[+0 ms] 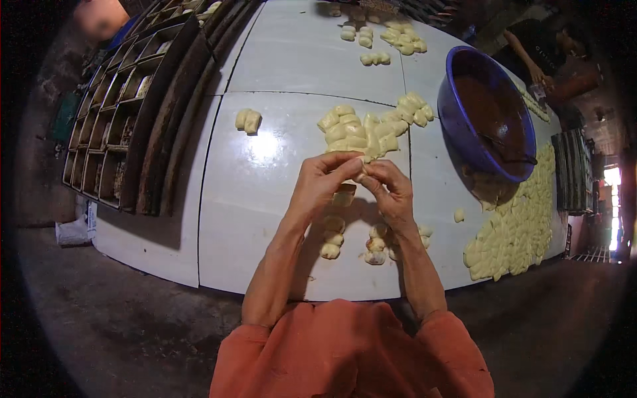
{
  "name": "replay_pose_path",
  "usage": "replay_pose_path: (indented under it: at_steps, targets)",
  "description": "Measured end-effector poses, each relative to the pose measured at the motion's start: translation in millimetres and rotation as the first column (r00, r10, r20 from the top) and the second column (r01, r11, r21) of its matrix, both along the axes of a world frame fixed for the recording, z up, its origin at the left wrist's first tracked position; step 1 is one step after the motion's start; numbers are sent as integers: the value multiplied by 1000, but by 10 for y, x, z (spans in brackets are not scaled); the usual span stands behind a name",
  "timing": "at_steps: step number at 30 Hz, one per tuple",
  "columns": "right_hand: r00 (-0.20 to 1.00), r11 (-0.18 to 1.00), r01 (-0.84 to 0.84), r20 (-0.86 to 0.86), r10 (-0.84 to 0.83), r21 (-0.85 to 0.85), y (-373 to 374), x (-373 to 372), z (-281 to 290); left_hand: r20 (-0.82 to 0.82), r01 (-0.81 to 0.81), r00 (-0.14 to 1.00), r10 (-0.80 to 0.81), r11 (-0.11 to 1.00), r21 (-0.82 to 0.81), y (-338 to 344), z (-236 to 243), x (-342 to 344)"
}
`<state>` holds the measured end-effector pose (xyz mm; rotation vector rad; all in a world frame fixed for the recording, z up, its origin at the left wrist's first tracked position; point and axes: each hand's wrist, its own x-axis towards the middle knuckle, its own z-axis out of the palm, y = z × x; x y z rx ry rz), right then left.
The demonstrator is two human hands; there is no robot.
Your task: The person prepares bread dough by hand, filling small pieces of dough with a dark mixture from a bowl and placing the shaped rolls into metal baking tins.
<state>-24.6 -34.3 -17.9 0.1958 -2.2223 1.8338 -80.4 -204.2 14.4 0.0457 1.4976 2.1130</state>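
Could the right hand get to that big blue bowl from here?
Probably yes: nothing visible stands between the right hand and the blue bowl, though it looks busy pinching a pale dough piece with the left hand.

The bare left hand (324, 176) and bare right hand (391, 189) were close together, fingers (346, 170) curled and pinching, both bare forearms (279, 265) angled inward

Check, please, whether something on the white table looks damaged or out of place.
One small dough piece lies alone, apart from the large dough spread. Also, some dough balls near the front edge of the white table show brown patches, so their surface may be broken.
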Motion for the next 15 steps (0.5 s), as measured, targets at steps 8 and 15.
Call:
replay_pose_path:
  at_steps: [8,15]
  targets:
    - [889,925,324,-270,-370,-199,-312,-144,53,-33,106,994,-106,994,6,-37,-48,28]
    - [926,924,351,-200,-319,153,-181,-195,-160,-17,54,998,-55,998,-39,20,-175,102]
